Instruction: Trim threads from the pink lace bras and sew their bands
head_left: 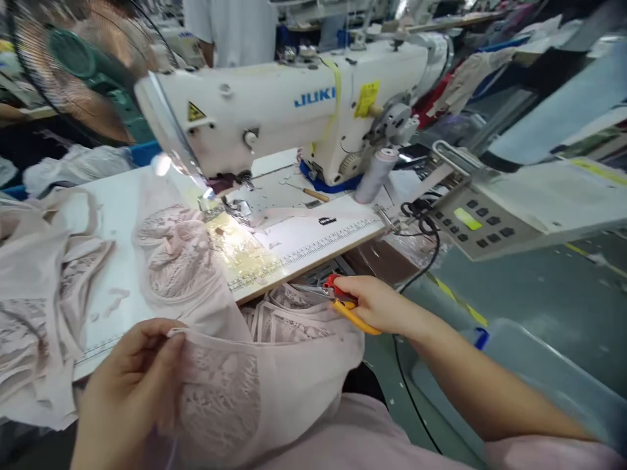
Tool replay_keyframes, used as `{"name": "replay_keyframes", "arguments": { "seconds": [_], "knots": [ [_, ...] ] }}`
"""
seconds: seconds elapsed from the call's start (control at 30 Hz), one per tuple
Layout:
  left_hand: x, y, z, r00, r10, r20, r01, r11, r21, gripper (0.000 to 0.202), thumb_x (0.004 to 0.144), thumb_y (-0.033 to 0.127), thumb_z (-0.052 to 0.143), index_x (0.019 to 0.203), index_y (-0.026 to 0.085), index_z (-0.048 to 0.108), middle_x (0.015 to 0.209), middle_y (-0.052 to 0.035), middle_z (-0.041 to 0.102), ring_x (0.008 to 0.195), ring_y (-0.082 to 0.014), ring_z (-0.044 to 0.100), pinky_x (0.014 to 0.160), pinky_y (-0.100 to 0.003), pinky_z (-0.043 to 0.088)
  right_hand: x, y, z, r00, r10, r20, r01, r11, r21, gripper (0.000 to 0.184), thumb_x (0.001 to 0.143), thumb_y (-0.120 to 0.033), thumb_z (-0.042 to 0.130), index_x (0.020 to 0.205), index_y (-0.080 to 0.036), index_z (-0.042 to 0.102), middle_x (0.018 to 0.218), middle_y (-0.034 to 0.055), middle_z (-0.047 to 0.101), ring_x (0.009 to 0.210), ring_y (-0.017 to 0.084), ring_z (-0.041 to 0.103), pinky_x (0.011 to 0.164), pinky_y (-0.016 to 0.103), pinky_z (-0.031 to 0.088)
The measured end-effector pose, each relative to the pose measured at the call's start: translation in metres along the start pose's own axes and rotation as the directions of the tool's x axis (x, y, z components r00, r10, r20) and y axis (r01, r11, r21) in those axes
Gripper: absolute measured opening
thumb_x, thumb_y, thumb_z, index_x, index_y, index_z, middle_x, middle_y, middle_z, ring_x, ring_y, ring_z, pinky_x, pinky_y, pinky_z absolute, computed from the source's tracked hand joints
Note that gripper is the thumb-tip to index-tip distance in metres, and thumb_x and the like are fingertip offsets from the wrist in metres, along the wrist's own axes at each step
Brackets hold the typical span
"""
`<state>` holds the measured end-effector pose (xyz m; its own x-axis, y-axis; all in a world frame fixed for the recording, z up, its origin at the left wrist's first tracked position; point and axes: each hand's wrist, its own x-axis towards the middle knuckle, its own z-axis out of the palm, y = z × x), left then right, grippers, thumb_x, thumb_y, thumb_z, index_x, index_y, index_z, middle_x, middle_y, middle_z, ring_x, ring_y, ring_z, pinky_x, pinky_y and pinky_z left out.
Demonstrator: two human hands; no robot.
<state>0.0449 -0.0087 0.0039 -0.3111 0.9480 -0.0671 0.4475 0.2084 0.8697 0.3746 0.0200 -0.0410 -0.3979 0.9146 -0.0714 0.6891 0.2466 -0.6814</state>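
Observation:
My left hand (134,385) pinches the edge of a pale pink lace bra (298,375) between thumb and fingertips. The fabric drapes over my lap and up onto the machine table, where a gathered lace cup (174,251) lies by the needle area. My right hand (375,303) is closed around the scissors (357,315), which have red and orange handles. Their blades point left, over the lace part of the bra in front of the table edge. Whether the blades touch the fabric I cannot tell.
A white sewing machine (274,104) stands behind the table (313,245), with a thread cone (376,175) and a wooden-handled tool (315,194). More pink garments (29,294) lie at left. A control panel (480,222) juts out at right above a clear bin (529,372). A fan stands behind.

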Motion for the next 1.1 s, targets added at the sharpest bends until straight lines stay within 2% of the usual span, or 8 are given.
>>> {"name": "replay_keyframes", "arguments": {
  "seconds": [0.1, 0.2, 0.37, 0.47, 0.57, 0.8, 1.0, 1.1],
  "knots": [
    [-0.012, 0.013, 0.006, 0.995, 0.044, 0.088, -0.036, 0.996, -0.087, 0.029, 0.065, 0.043, 0.07, 0.081, 0.021, 0.058, 0.066, 0.0027, 0.062, 0.055, -0.011, 0.054, 0.046, -0.018, 0.041, 0.026, -0.041, 0.007, 0.975, -0.187, -0.123, 0.209, 0.956, 0.205, 0.025, 0.078, -0.033, 0.057, 0.064, -0.018, 0.043, 0.061, -0.0028, 0.042, 0.057, 0.01, 0.035, 0.052, 0.022, 0.031],
    [-0.022, 0.023, 0.015, 0.993, 0.103, 0.057, -0.089, 0.974, -0.21, 0.027, 0.07, 0.036, 0.065, 0.091, 0.024, 0.053, 0.071, 0.0035, 0.061, 0.059, -0.0114, 0.055, 0.05, -0.019, 0.042, 0.05, -0.089, 0.016, 0.92, -0.363, -0.145, 0.391, 0.847, 0.36, 0.023, 0.075, -0.031, 0.062, 0.066, -0.017, 0.047, 0.063, -0.0027, 0.043, 0.059, 0.01, 0.038, 0.054, 0.022, 0.033],
    [-0.029, 0.029, 0.022, 0.982, 0.167, 0.088, -0.142, 0.961, -0.239, 0.031, 0.075, 0.035, 0.058, 0.102, 0.025, 0.046, 0.072, 0.0042, 0.062, 0.064, -0.0127, 0.058, 0.055, -0.022, 0.043, 0.077, -0.132, 0.023, 0.928, -0.362, 0.085, 0.257, 0.791, 0.555, 0.03, 0.068, -0.038, 0.069, 0.064, -0.017, 0.049, 0.061, -0.0038, 0.044, 0.057, 0.01, 0.039, 0.051, 0.022, 0.032],
    [-0.03, 0.027, 0.022, 0.978, 0.18, 0.107, -0.152, 0.961, -0.231, 0.03, 0.077, 0.037, 0.055, 0.103, 0.025, 0.045, 0.071, 0.0044, 0.062, 0.064, -0.0129, 0.058, 0.055, -0.022, 0.043, 0.082, -0.133, 0.028, 0.937, -0.298, 0.181, 0.119, 0.762, 0.636, 0.033, 0.062, -0.041, 0.074, 0.07, -0.016, 0.053, 0.062, -0.0033, 0.049, 0.058, 0.011, 0.043, 0.052, 0.022, 0.035],
    [-0.03, 0.019, 0.023, 0.982, 0.167, 0.089, -0.14, 0.959, -0.247, 0.028, 0.077, 0.038, 0.055, 0.1, 0.025, 0.048, 0.073, 0.0033, 0.062, 0.069, -0.0147, 0.06, 0.059, -0.023, 0.046, 0.081, -0.128, 0.035, 0.956, -0.246, 0.158, 0.067, 0.712, 0.699, 0.03, 0.061, -0.035, 0.075, 0.074, -0.016, 0.056, 0.064, -0.0035, 0.05, 0.058, 0.01, 0.043, 0.054, 0.023, 0.037],
    [-0.029, 0.0, 0.032, 0.977, 0.16, 0.143, -0.135, 0.976, -0.169, 0.023, 0.075, 0.044, 0.059, 0.084, 0.024, 0.064, 0.083, -0.0009, 0.068, 0.08, -0.02, 0.062, 0.07, -0.026, 0.047, 0.072, -0.124, 0.046, 0.975, -0.222, 0.009, 0.144, 0.663, 0.734, 0.022, 0.063, -0.023, 0.071, 0.071, -0.017, 0.052, 0.068, -0.0029, 0.05, 0.061, 0.01, 0.043, 0.059, 0.024, 0.038],
    [-0.03, 0.011, 0.036, 0.984, 0.064, 0.164, -0.006, 0.944, -0.331, 0.025, 0.072, 0.043, 0.061, 0.065, 0.019, 0.063, 0.056, 0.0029, 0.053, 0.056, -0.0128, 0.045, 0.054, -0.023, 0.036, 0.071, -0.123, 0.053, 0.975, -0.22, -0.018, 0.167, 0.686, 0.708, 0.023, 0.066, -0.026, 0.071, 0.074, -0.018, 0.051, 0.069, -0.0024, 0.05, 0.061, 0.01, 0.043, 0.059, 0.024, 0.038],
    [-0.027, 0.011, 0.034, 0.966, 0.004, 0.26, 0.099, 0.919, -0.381, 0.03, 0.067, 0.045, 0.065, 0.059, 0.017, 0.059, 0.051, 0.0046, 0.044, 0.051, -0.01, 0.037, 0.05, -0.021, 0.031, 0.07, -0.117, 0.044, 0.963, -0.262, 0.061, 0.156, 0.731, 0.664, 0.031, 0.066, -0.035, 0.071, 0.079, -0.018, 0.049, 0.072, -0.0022, 0.048, 0.062, 0.01, 0.043, 0.059, 0.024, 0.039]
  ]
}}
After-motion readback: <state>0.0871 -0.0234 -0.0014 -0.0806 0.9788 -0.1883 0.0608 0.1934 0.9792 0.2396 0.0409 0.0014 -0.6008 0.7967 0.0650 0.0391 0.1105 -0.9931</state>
